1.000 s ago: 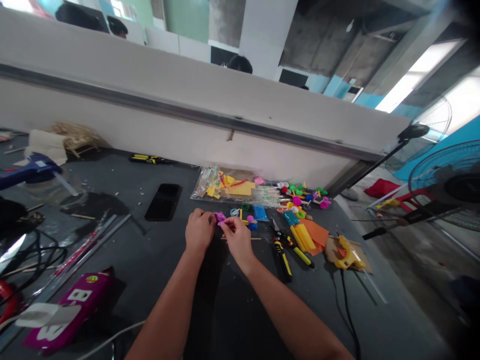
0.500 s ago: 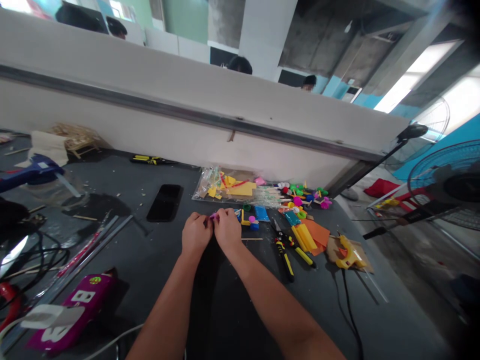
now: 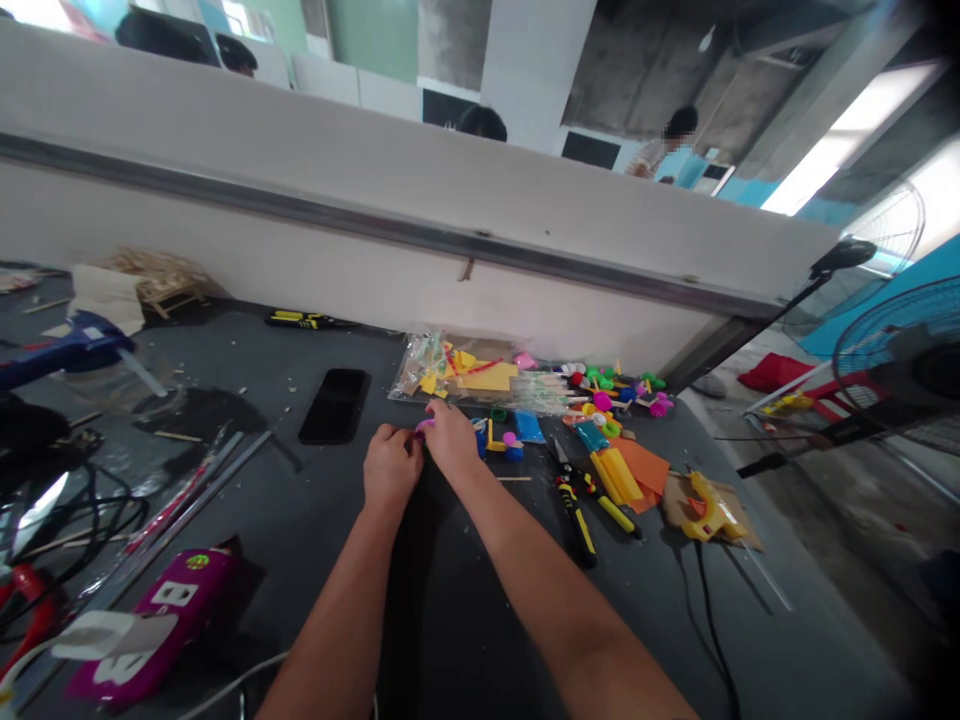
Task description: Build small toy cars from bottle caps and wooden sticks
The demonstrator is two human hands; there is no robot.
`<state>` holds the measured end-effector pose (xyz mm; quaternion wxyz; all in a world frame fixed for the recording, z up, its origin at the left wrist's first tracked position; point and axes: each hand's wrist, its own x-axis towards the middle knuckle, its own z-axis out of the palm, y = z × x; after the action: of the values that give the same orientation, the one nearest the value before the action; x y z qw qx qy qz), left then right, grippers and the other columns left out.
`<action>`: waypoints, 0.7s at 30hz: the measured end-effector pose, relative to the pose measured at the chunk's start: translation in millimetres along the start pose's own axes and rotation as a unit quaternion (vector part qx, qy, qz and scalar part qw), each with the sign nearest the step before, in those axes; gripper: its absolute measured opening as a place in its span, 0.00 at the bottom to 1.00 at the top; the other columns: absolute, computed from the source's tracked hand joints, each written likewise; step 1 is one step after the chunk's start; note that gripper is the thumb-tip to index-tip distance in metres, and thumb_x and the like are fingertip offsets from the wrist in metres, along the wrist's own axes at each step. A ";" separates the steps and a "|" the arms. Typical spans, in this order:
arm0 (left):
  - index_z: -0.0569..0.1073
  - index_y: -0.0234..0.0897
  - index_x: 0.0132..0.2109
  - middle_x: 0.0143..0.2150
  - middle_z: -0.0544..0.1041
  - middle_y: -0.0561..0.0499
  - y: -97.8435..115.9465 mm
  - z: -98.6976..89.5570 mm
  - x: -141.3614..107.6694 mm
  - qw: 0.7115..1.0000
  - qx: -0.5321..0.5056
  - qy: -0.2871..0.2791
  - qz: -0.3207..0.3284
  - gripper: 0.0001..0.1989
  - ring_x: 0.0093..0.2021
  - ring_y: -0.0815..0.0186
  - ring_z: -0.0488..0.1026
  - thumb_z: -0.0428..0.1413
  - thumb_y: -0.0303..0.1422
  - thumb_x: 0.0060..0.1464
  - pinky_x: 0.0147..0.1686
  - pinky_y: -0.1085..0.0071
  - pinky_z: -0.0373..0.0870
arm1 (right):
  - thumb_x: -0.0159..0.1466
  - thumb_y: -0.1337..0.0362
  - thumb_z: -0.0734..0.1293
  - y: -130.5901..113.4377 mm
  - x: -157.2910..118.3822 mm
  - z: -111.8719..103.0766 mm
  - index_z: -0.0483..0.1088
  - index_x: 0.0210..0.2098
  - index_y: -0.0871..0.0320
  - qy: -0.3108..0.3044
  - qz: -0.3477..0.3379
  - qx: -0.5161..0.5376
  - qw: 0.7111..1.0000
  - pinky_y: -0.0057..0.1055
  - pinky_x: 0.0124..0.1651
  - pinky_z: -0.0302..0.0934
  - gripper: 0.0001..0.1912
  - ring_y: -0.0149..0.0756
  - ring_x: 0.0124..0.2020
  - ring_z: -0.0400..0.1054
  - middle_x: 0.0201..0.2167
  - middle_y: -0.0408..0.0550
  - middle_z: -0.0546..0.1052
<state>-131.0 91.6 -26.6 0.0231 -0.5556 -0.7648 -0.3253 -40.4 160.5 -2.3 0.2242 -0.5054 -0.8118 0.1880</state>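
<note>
Close together over the dark table [image 3: 450,600], both hands are at a small purple piece [image 3: 425,426]. My left hand [image 3: 392,468] has its fingers curled and pressed together at the piece's left side. My right hand [image 3: 452,440] pinches it from the right, higher up. The piece is partly hidden by the fingers. Just right of my right hand lie small blue and yellow parts [image 3: 495,440] and a blue packet [image 3: 529,427]. Behind the hands is a clear plastic bag [image 3: 420,365] with yellow pieces.
A black phone [image 3: 334,406] lies left of the hands. Pliers [image 3: 574,510], orange sheets [image 3: 646,470] and a yellow glue gun [image 3: 709,510] are on the right. At left are a blue glue gun [image 3: 94,340] and a purple power strip [image 3: 161,630]. Heads show beyond the partition [image 3: 337,150].
My right hand has shifted up slightly, and more of the purple piece shows between the hands. The view has moved a little, and a person in the background stands farther right.
</note>
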 end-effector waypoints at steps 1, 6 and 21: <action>0.76 0.36 0.35 0.34 0.69 0.47 -1.3 1.2 0.4 1.000 -0.003 0.009 -0.010 0.14 0.35 0.63 0.69 0.46 0.34 0.55 0.33 0.70 0.64 | 0.58 0.67 0.64 0.6 0.6 1.5 0.66 0.43 0.57 0.002 -0.001 0.008 1.000 0.31 0.46 0.61 0.13 0.38 0.43 0.69 0.40 0.50 0.75; 0.76 0.36 0.40 0.35 0.69 0.46 -6.3 9.8 4.8 0.994 -0.038 0.047 -0.090 0.15 0.35 0.61 0.68 0.46 0.35 0.55 0.35 0.68 0.65 | 0.58 0.67 0.65 1.1 3.3 5.7 0.67 0.46 0.57 0.000 -0.024 0.053 0.998 0.27 0.48 0.61 0.15 0.34 0.43 0.69 0.42 0.47 0.75; 0.67 0.35 0.50 0.43 0.74 0.44 60.1 -25.9 -3.8 0.820 -0.543 0.037 -0.177 0.16 0.32 0.67 0.73 0.47 0.36 0.57 0.36 0.66 0.71 | 0.61 0.68 0.58 21.0 -87.7 -55.3 0.66 0.48 0.56 0.101 -0.035 0.231 0.967 0.29 0.42 0.66 0.16 0.33 0.38 0.70 0.40 0.48 0.74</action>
<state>-85.9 85.2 20.6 -0.3121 -0.3210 -0.5482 -0.7064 39.8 94.3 17.1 0.4224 -0.4277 -0.7366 0.3100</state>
